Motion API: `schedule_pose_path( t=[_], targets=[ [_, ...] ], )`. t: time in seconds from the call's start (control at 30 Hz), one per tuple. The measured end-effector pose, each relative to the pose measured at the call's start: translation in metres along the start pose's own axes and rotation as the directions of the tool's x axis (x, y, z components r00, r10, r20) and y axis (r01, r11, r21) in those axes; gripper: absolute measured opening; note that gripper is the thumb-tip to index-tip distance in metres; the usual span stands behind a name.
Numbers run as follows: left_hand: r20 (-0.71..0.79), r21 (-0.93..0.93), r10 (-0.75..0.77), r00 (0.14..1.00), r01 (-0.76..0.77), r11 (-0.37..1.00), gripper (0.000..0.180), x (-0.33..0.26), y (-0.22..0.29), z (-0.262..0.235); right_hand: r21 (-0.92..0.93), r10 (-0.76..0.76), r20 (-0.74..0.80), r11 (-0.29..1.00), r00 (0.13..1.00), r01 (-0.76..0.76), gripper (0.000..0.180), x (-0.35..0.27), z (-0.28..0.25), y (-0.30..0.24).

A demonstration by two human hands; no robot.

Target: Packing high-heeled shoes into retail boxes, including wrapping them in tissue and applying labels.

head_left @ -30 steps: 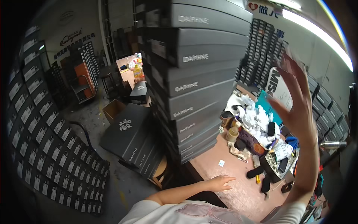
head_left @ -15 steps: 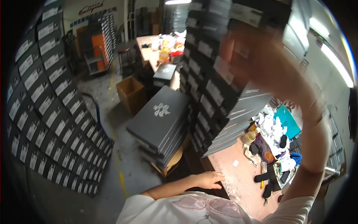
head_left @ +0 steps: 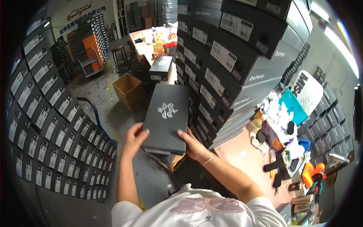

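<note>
A black shoebox (head_left: pixel 155 113) with a pale flower-like emblem lies in front of me, on top of other boxes above a wooden stool (head_left: pixel 177 163). My right hand (head_left: pixel 194 144) grips its near right side, the thumb on the lid and the fingers partly hidden along the side. At the near left edge is my left hand (head_left: pixel 132 142), thumb at the box's edge and fingers apart. Close on the right rises a tall stack of dark shoeboxes (head_left: pixel 230 56) with white labels on their ends.
A wall of labelled shoeboxes (head_left: pixel 56 121) stands at the left. An open cardboard carton (head_left: pixel 128 89) is on the floor beyond. Another shoebox (head_left: pixel 161 67) sits on the far table. The worktable (head_left: pixel 234 151) at right carries white tissue (head_left: pixel 268 108), a teal sheet (head_left: pixel 294 106) and small items.
My right hand has come down from the tall stack to the shoebox's right side. My left hand has left the table edge for its left side. The view has shifted.
</note>
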State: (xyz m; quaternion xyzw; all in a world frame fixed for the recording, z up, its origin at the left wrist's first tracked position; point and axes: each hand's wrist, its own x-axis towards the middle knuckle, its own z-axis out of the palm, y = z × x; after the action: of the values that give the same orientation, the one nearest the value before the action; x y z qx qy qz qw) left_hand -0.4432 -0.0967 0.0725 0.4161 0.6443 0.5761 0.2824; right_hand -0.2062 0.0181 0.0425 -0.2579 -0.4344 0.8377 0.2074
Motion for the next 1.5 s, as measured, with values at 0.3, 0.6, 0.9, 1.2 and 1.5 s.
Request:
schedule_pose_path(
  t=[0.3,0.6,0.9,1.2,1.5],
  targets=[
    [-0.138,-0.757,-0.191,0.972,0.021,0.653,0.050,-0.179,-0.078,0.126,-0.692,-0.133,0.481,0.549,0.866,0.469,0.110,-0.132,-0.044,-0.037],
    [0.424,-0.246,0.416,0.804,-0.340,0.908,0.102,-0.150,0.006,0.295,-0.189,-0.269,-0.330,0.958,0.905,0.216,0.075,-0.304,-0.206,0.051],
    [0.616,0.320,-0.454,0.644,0.322,0.891,0.059,-0.203,-0.153,0.424,0.267,0.174,-0.707,0.963,0.685,0.032,0.052,-0.332,-0.320,0.186],
    [0.762,-0.267,-0.359,0.540,0.765,0.586,0.041,-0.170,-0.127,0.458,0.312,0.248,-0.655,0.949,0.713,-0.043,0.056,-0.365,-0.315,0.118],
    [0.644,0.057,0.077,0.761,-0.147,0.987,0.062,-0.111,-0.085,0.436,-0.013,-0.099,-0.978,0.908,0.185,0.419,0.060,-0.304,-0.273,0.122]
  ],
)
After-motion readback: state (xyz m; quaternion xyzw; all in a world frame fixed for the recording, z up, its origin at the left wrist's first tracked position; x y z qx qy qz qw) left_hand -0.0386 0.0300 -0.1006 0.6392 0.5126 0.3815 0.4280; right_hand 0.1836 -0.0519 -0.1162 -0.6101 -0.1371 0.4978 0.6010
